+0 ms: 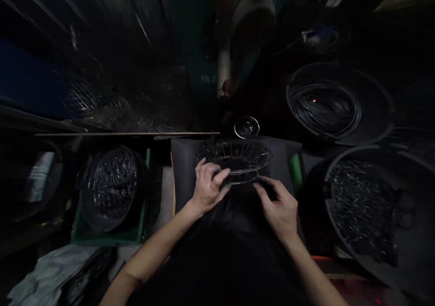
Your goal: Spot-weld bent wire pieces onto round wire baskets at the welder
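Note:
A round wire frame (238, 160), shaped like a shallow basket with rings and short spokes, lies on a dark padded work surface (185, 161) right in front of me. My left hand (209, 186) grips the frame's near left rim with thumb and fingers closed over the wire. My right hand (280, 206) rests at the near right rim, fingertips pinching at the wire there. The light is very dim and fine details of the frame are hard to make out.
A green crate (112, 238) on the left holds a bundle of wire pieces. Right of me stand a large tub (370, 206) of small metal parts and, farther back, a tub with coiled wire (326, 104). A small round ring (246, 127) lies behind the frame. Stacked wire frames (112, 102) sit at the back left.

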The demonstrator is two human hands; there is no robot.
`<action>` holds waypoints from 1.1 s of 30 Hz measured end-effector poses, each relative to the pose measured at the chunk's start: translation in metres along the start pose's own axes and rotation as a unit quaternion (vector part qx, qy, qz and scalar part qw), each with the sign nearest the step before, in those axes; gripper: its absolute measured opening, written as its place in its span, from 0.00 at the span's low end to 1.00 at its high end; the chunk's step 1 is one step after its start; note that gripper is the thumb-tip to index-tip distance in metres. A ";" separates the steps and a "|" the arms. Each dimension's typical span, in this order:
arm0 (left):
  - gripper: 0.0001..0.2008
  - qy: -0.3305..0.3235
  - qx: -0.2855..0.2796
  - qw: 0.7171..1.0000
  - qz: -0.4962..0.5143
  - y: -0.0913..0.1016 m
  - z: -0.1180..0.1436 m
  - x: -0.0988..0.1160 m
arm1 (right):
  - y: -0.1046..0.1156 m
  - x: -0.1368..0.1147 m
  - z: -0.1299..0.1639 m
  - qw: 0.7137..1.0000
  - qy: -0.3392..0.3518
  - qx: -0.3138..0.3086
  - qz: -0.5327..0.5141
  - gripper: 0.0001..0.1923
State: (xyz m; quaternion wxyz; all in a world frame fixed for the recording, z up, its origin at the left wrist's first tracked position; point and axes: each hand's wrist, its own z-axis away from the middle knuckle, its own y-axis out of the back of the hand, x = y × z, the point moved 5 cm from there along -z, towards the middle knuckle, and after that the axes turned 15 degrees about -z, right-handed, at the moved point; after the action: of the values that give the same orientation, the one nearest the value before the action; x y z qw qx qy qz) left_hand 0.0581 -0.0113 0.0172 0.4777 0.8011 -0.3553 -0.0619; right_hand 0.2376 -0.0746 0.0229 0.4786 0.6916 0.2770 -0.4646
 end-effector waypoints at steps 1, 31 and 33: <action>0.24 -0.007 0.017 1.000 -0.008 0.000 0.008 0.006 | 0.001 0.004 0.007 1.000 -0.004 -0.003 0.001 0.11; 0.17 0.008 -0.086 0.993 0.079 -0.002 0.019 0.018 | -0.005 0.001 0.032 0.977 0.116 0.024 0.178 0.04; 0.17 0.006 -0.081 0.996 0.041 0.001 0.010 0.013 | -0.010 -0.006 0.023 0.975 0.137 0.018 0.175 0.04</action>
State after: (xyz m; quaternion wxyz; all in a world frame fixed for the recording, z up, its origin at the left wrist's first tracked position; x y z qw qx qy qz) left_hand 0.0625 -0.0268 0.0150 0.5451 0.7449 -0.3790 -0.0654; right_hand 0.2179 -0.0919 0.0217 0.4974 0.7948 0.2065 -0.2798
